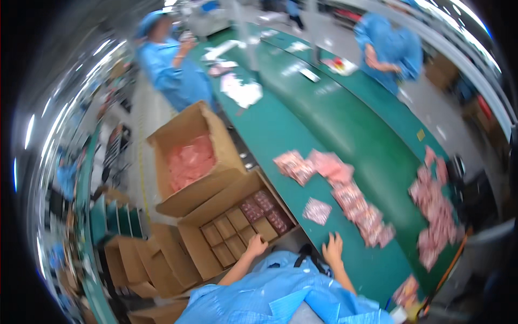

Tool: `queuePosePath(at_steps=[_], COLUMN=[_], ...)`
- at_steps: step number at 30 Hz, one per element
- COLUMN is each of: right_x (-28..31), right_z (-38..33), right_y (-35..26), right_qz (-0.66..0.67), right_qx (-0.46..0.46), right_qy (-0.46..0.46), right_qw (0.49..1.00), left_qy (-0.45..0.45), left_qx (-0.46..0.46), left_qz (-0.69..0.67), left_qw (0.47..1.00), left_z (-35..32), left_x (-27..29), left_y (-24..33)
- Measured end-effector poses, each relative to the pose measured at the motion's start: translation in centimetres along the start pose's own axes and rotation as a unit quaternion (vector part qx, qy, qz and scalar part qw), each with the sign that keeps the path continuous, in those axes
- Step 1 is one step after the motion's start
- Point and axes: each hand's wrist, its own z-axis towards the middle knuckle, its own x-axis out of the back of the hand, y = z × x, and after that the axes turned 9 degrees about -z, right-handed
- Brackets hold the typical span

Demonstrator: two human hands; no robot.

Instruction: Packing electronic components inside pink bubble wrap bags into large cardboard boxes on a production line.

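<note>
My left hand (257, 245) is at the near side of an open cardboard carton (195, 245), its fingers drawn together beside the cardboard divider (236, 220). What they hold, if anything, I cannot make out. Some of the divider's cells show bare cardboard; those at the far right contain pink patterned packets (264, 201). My right hand (333, 248) is over the edge of the green table (302, 245), fingers apart and holding nothing. Just beyond it lies a single pink patterned packet (317, 211).
A line of pink packets (353, 202) lies along the belt's near side, with another pink pile (436, 216) at the right. A larger carton (229, 146) holds pink bags (191, 162). Blue-coated people stand at the far left (175, 70) and far right (386, 51).
</note>
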Motion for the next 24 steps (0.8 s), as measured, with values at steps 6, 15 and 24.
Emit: queuePosePath(at_steps=[6, 15, 24], right_x=[-2.9, 9.4, 7.3], right_z=[8.1, 18.5, 25.0], right_y=[3.0, -1.0, -16.5], right_qz=[0.429, 0.584, 0.834], right_qx=[-0.155, -0.234, -0.208], right_qy=[0.008, -0.100, -0.319], right_qw=[0.890, 0.771, 0.400], left_qy=[-0.008, -0.198, -0.285], left_qx=[-0.253, -0.298, -0.207], left_qz=[-0.081, 0.138, 0.130], left_qw=[0.964, 0.923, 0.927], left_z=[4.9, 11.0, 10.3], left_x=[-3.8, -9.0, -9.2], left_y=[13.4, 15.1, 15.7])
